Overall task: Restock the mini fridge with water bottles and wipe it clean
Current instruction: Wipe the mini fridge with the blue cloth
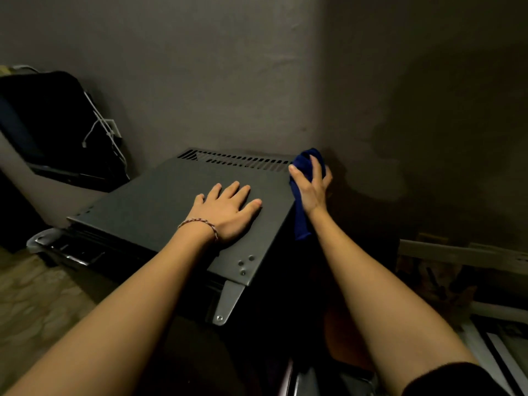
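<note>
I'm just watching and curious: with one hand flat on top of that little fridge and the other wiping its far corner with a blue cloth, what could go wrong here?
1. The blue cloth in the right hand works right beside the vent slots; its loose end might snag there or push dirt in.
2. The left hand presses flat on the fridge top, perhaps leaving fresh marks on the wiped metal.
3. The room is dim, so missed spots are likely.

Can't see inside the mini fridge (171,192) at all, only its top; the front and right side are lost in shadow. The blue cloth (302,218) is partly covered by the right hand (312,184). Dark bag (43,121) at the upper left is cut by the edge, and the clutter at lower right is too dim to tell.
</note>
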Available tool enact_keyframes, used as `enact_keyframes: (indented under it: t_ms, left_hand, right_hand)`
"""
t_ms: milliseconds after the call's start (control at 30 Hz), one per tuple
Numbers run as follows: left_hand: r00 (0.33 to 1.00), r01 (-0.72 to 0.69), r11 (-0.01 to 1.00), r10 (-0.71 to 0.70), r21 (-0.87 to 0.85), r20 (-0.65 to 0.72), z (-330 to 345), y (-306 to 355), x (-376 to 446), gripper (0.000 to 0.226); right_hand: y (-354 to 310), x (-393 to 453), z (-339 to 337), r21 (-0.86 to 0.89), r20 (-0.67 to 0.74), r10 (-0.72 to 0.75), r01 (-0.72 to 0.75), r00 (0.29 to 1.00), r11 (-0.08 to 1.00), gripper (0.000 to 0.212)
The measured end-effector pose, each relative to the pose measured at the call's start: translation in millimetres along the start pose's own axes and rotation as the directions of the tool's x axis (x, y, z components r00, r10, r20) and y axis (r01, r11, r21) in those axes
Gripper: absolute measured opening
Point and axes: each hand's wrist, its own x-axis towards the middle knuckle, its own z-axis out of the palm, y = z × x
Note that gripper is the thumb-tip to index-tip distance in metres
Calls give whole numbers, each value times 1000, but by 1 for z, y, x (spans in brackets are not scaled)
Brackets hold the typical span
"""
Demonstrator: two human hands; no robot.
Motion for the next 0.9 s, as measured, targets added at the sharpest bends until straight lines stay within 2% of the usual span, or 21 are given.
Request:
enact_keyframes:
  t_ms: [200,367,433,533,600,667,733,900]
  left_hand:
    - [1000,6,1000,-6,15,3,-1,-1,1,71]
    - [1000,20,999,-20,32,5,0,2,0,71]
    - [1000,14,999,-14,40,5,0,2,1,71]
    - [1000,5,999,-6,37,14,-1,1,2,71]
    - [1000,2,1000,-2,28,9,-1,0,4,70]
    - [1000,-4,1000,5,31,-16,-1,1,6,69]
    - [998,2,999,0,32,-55,-1,4,8,64]
    - [997,18,1000,-17,16,-80,2,10,12,55]
  right_hand:
    - [0,-20,5,61,-1,-12,12,1000,998,63]
    - [14,-114,20,17,-85,-191,193,978,981,75]
    - [19,-161,26,6,-69,-253,254,965,967,68]
    - [21,-202,31,-6,-31,-258,257,966,966,74]
    - [22,-194,31,-34,-58,-273,272,960,962,78]
    - [18,-172,28,-48,-82,-276,273,957,961,73]
    - [13,-141,25,-8,-81,-221,221,972,975,67]
    - [10,-56,12,70,-59,-75,79,995,994,72]
